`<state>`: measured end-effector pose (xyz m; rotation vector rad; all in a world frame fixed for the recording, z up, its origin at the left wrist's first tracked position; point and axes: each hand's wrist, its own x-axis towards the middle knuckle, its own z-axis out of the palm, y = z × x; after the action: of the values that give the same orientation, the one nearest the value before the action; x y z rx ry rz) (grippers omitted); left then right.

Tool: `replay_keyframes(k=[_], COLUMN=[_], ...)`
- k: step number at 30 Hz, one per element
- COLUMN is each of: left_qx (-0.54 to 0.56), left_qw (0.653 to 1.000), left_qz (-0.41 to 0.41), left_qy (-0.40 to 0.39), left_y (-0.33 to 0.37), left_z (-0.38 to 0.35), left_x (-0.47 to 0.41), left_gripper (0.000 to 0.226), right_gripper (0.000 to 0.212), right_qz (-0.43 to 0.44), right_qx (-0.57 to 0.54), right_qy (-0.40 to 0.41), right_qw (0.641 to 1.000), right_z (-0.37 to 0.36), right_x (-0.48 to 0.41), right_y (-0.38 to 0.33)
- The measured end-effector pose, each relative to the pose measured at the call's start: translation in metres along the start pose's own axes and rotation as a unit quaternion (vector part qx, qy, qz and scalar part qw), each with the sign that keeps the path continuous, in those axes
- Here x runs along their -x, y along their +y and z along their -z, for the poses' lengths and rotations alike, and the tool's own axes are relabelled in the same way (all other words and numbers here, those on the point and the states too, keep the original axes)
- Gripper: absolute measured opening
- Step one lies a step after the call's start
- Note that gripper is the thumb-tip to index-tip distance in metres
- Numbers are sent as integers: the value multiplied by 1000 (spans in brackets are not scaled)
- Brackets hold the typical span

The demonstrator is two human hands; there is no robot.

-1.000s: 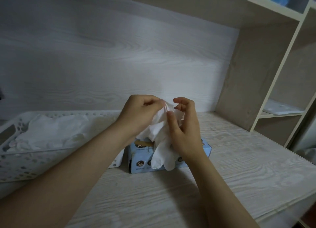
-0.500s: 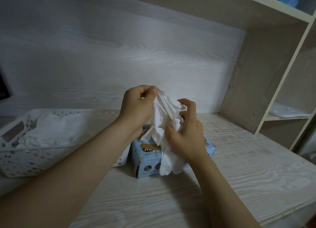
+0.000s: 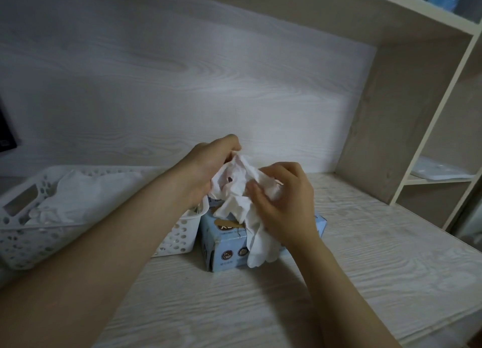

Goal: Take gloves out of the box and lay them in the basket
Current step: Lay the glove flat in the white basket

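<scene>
1. The wooden desk before you carries everything, and a shelf unit stands at its right end
2. The white basket with holes stands at your left on the desk, and white gloves already lie inside it
3. The blue box stands just beside the right wall of the basket
4. A glove bunch rises from the top of the box, and one part hangs down over its front face
5. Your right hand grips the glove bunch from the right, thumb and fingers curled around it
6. Your left hand pinches the upper edge of the glove bunch, above the box
</scene>
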<state>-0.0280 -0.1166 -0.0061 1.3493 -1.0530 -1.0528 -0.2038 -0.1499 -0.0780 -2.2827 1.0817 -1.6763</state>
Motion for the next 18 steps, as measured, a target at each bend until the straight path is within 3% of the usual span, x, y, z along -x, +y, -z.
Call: replay_keyframes(k=[2, 5, 12, 15, 18], left_qx=[-74, -155, -83, -74, -62], left_qw=[997, 986, 990, 988, 983], left_qz=[-8, -49, -86, -117, -163], left_qy=[-1, 18, 72, 68, 53], left_y=[-1, -3, -8, -9, -3], left_z=[1, -3, -3, -4, -4], left_x=[0, 1, -6, -7, -2], left_gripper=[54, 39, 9, 24, 20], right_gripper=[17, 19, 12, 11, 35], right_qz=[11, 24, 45, 18, -62], right_qx=[6, -10, -45, -44, -123], right_qy=[32, 60, 96, 80, 34], right_qw=[999, 998, 993, 996, 990], right_z=[-3, -5, -1, 0, 6], right_x=[0, 0, 0, 0, 0], right_y=[0, 0, -6, -9, -12])
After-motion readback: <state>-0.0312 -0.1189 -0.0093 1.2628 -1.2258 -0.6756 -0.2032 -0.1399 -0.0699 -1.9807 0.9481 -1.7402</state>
